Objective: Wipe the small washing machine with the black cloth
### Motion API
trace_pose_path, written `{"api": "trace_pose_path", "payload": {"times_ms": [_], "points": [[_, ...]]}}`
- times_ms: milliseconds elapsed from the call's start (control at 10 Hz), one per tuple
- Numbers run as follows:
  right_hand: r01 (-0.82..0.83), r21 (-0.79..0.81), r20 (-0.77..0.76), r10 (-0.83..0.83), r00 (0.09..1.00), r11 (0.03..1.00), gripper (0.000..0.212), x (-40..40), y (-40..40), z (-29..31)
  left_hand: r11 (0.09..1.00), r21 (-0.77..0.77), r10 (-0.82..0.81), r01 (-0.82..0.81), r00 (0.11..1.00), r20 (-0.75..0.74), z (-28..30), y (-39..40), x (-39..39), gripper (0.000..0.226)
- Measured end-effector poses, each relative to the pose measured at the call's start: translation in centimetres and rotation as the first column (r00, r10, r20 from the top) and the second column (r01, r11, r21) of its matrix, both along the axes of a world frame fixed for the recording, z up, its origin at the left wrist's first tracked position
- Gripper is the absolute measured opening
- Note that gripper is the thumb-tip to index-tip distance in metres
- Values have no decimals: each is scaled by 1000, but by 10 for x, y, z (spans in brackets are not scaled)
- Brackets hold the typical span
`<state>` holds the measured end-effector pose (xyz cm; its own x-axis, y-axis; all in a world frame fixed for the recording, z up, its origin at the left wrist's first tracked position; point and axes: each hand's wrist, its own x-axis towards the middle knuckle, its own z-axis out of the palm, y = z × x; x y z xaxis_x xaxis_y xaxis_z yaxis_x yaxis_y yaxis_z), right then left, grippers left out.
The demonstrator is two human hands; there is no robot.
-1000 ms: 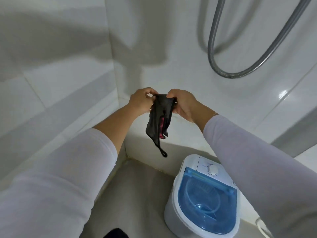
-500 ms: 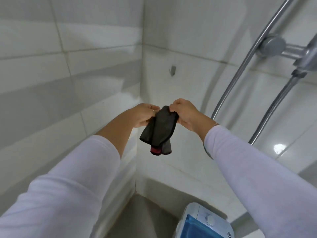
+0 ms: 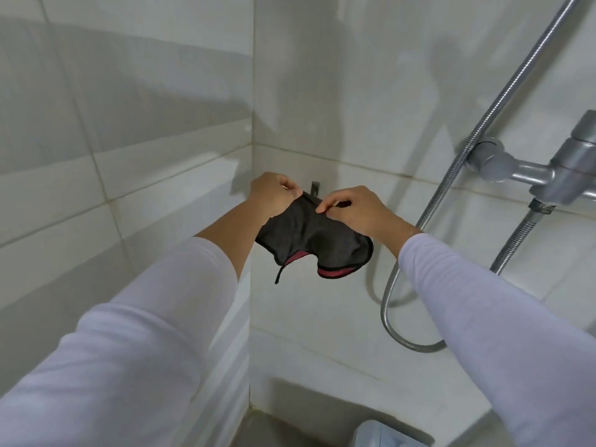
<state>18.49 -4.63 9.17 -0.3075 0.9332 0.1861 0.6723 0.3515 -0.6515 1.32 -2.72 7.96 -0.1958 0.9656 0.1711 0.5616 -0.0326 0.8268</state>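
Observation:
I hold the black cloth (image 3: 309, 240), which has a red lining, up against the tiled wall corner. My left hand (image 3: 274, 195) pinches its upper left edge and my right hand (image 3: 353, 206) pinches its upper right edge. The cloth hangs spread between them, right below a small metal wall hook (image 3: 315, 187). A thin loop dangles from its lower left. Only the top of the small white and blue washing machine (image 3: 383, 435) shows at the bottom edge, far below both hands.
A chrome shower mixer (image 3: 548, 169) juts out at the right, and its metal hose (image 3: 403, 317) loops down the wall. White tiled walls meet in a corner behind the hands. A low tiled ledge (image 3: 338, 401) runs along the floor.
The view has tilted upward, so the washing machine has slid almost out of frame. Both hands have raised the cloth to the wall hook and spread it wider.

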Motion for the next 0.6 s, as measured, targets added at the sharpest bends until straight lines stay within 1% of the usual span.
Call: {"api": "trace_pose_path", "payload": {"times_ms": [100, 200, 400, 500, 600], "points": [[12, 205, 276, -70, 959, 979, 36, -3, 11, -10, 998, 64, 13, -11, 1000, -29, -5, 13, 8, 22], [104, 233, 258, -165, 952, 967, 41, -8, 21, -17, 992, 125, 32, -26, 999, -42, -11, 27, 14, 21], [178, 207, 242, -226, 943, 962, 44, -22, 44, -30, 981, 170, 88, -96, 995, 55, -27, 49, 16, 12], [206, 179, 199, -241, 950, 962, 41, -26, 48, -36, 979, 168, 117, -120, 993, 27, -35, 51, 17, 10], [251, 126, 104, -264, 959, 960, 37, -28, 51, -46, 988, 112, 102, -105, 994, 34, -45, 53, 22, 10]]}}
